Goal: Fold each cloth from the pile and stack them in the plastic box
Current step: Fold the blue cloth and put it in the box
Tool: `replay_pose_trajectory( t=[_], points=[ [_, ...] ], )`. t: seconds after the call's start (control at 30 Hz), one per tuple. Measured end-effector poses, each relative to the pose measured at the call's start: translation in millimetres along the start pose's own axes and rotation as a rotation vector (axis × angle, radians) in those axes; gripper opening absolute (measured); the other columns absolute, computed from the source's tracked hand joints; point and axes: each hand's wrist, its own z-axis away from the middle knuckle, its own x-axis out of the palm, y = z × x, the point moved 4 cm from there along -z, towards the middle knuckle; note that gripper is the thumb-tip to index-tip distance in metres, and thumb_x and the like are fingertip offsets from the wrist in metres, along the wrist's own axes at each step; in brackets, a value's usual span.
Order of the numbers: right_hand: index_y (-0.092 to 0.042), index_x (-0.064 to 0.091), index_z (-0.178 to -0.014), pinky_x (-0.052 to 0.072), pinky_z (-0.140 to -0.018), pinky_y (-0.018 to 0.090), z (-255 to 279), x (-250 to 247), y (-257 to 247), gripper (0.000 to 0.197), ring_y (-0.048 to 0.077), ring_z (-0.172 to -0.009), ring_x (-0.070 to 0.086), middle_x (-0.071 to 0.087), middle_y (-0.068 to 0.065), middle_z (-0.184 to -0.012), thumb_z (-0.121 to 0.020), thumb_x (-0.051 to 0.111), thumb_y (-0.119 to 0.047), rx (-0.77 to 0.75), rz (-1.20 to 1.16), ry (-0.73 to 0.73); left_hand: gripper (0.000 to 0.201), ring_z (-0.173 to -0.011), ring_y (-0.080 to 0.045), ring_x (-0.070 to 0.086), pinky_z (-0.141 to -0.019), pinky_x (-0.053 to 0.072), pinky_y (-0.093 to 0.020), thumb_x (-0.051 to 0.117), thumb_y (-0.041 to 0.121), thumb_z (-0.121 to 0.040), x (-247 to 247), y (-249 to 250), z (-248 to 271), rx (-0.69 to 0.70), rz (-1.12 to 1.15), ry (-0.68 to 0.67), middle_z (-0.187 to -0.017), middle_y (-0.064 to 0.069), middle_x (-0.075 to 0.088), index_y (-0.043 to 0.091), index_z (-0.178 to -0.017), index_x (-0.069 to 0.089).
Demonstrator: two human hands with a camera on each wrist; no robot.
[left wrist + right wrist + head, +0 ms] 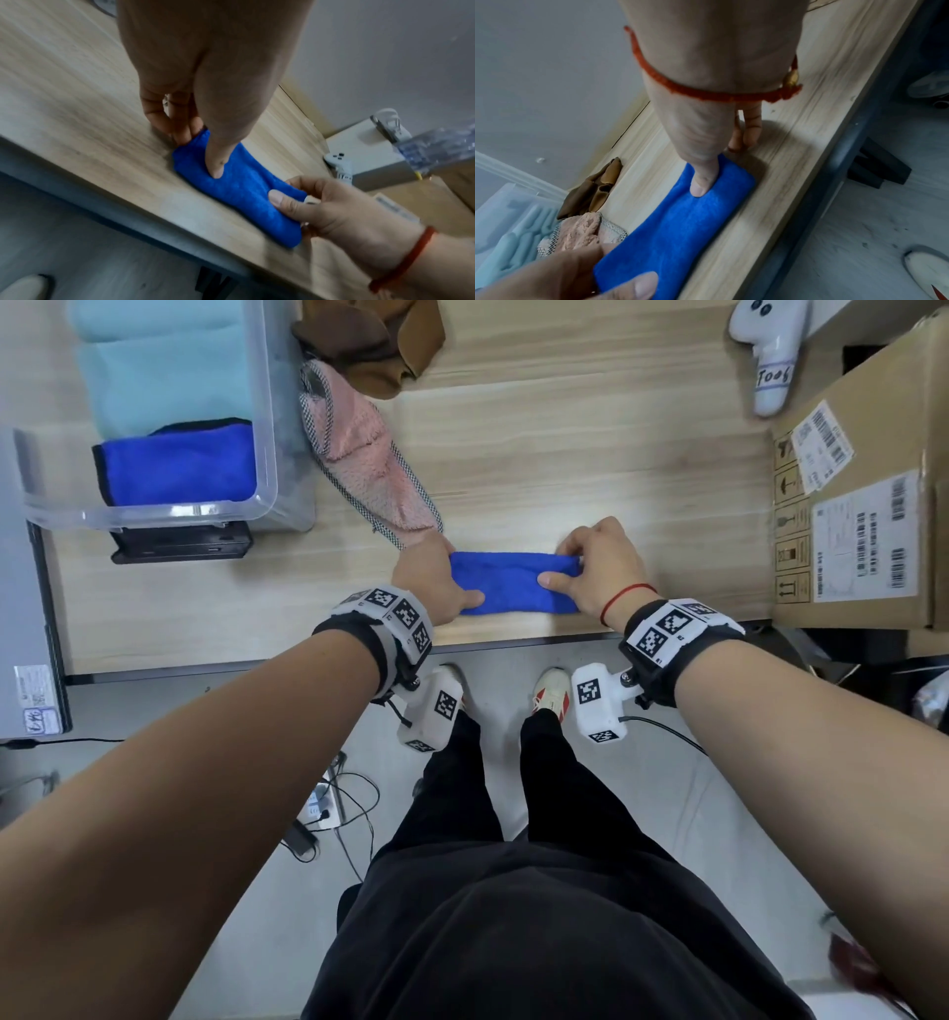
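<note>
A blue cloth (513, 582) (239, 192) (675, 229), folded into a narrow strip, lies near the front edge of the wooden table (565, 454). My left hand (436, 588) (205, 130) pinches its left end, thumb on top and fingers at the far edge. At the other end my right hand (590, 572) (706, 162) pinches the cloth in the same way. The clear plastic box (267, 454) stands at the back left with a folded blue cloth (179, 464) and light teal cloths (164, 367) inside. A pink cloth (364, 464) and a brown cloth (380, 341) lie unfolded beside the box.
A large cardboard box (862, 505) fills the table's right side. A white controller (770, 351) lies at the back right. A black block (179, 546) sits under the plastic box's front. Cables and a power strip (323, 809) lie on the floor by my feet.
</note>
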Motion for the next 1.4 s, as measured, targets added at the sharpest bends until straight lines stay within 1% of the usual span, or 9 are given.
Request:
replay_pose_trajectory(
  t=[0.1,0.23,0.33,0.47,0.6,0.83,1.0,1.27,1.4],
  points=[
    [-0.023,0.060,-0.095,0.042,-0.080,0.027,1,-1,-3,0.025,0.015,-0.087,0.051,0.045,-0.005,-0.104,-0.080,0.075,-0.037,-0.023,-0.007,0.002,0.050,-0.104,-0.023,0.054,-0.082,0.047,-0.033,0.076,0.031,-0.077,5,3,0,0.071,-0.133,-0.045,-0.115,-0.005,0.057,0.012,-0.119,0.055],
    [-0.022,0.056,-0.087,0.037,-0.067,0.019,5,-6,2,0.019,0.013,-0.079,0.053,0.057,-0.007,-0.085,-0.082,0.073,-0.030,-0.015,-0.137,0.022,0.036,-0.082,-0.021,0.049,-0.058,0.034,-0.026,0.071,0.012,-0.074,10,15,2,0.181,-0.066,-0.101,-0.092,-0.002,0.051,0.016,-0.100,0.046],
    [-0.021,0.052,-0.085,0.035,-0.057,0.018,9,-10,8,0.021,0.010,-0.064,0.048,0.055,-0.006,-0.072,-0.082,0.072,-0.025,0.024,-0.281,-0.001,0.038,-0.077,-0.019,0.050,-0.062,0.040,-0.028,0.072,0.022,-0.077,12,22,5,0.207,0.077,-0.123,-0.090,-0.001,0.054,0.018,-0.104,0.046],
    [-0.027,0.052,-0.095,0.051,-0.073,0.031,17,-23,13,0.031,0.020,-0.077,0.060,0.069,0.008,-0.093,-0.078,0.077,-0.022,0.061,-0.500,-0.082,0.027,-0.083,-0.017,0.060,-0.072,0.045,-0.026,0.065,0.031,-0.089,-8,31,14,0.241,0.198,-0.035,-0.091,-0.001,0.065,0.012,-0.107,0.065],
    [-0.023,0.062,-0.108,0.052,-0.085,0.029,22,-64,-11,0.033,0.016,-0.090,0.062,0.065,0.003,-0.096,-0.080,0.077,-0.015,-0.006,-0.591,-0.108,0.026,-0.082,-0.014,0.057,-0.071,0.043,-0.024,0.054,0.029,-0.097,-49,43,31,0.266,0.258,0.047,-0.093,-0.006,0.068,0.009,-0.105,0.069],
    [-0.008,0.069,-0.100,0.056,-0.078,0.029,25,-118,-103,0.018,0.020,-0.081,0.064,0.069,0.011,-0.090,-0.083,0.074,-0.008,-0.198,-0.552,-0.214,0.024,-0.076,-0.013,0.052,-0.070,0.036,-0.022,0.058,0.030,-0.094,-151,27,73,0.272,0.167,0.284,-0.074,0.004,0.057,0.015,-0.108,0.073],
    [-0.013,0.063,-0.080,0.057,-0.069,0.035,16,-125,-199,0.016,0.020,-0.067,0.061,0.064,0.008,-0.074,-0.080,0.077,-0.006,-0.287,-0.476,-0.211,0.024,-0.070,-0.018,0.056,-0.068,0.042,-0.025,0.069,0.035,-0.087,-230,-26,81,0.212,0.132,0.408,-0.078,-0.012,0.070,0.017,-0.101,0.076],
    [-0.017,0.059,-0.076,0.060,-0.065,0.036,-13,-74,-332,0.022,0.025,-0.072,0.067,0.067,0.008,-0.077,-0.079,0.076,-0.003,-0.336,-0.383,-0.180,0.023,-0.069,-0.013,0.053,-0.067,0.034,-0.019,0.071,0.030,-0.086,-317,-128,59,0.181,0.013,0.420,-0.066,0.003,0.058,0.014,-0.102,0.075],
    [-0.022,0.063,-0.078,0.060,-0.071,0.035,-26,-40,-369,0.016,0.021,-0.070,0.072,0.071,0.004,-0.078,-0.078,0.076,-0.014,-0.291,-0.171,-0.145,0.021,-0.076,-0.011,0.055,-0.072,0.038,-0.021,0.069,0.030,-0.087,-332,-170,34,0.174,-0.104,0.353,-0.088,-0.003,0.071,0.016,-0.102,0.075]
  ],
)
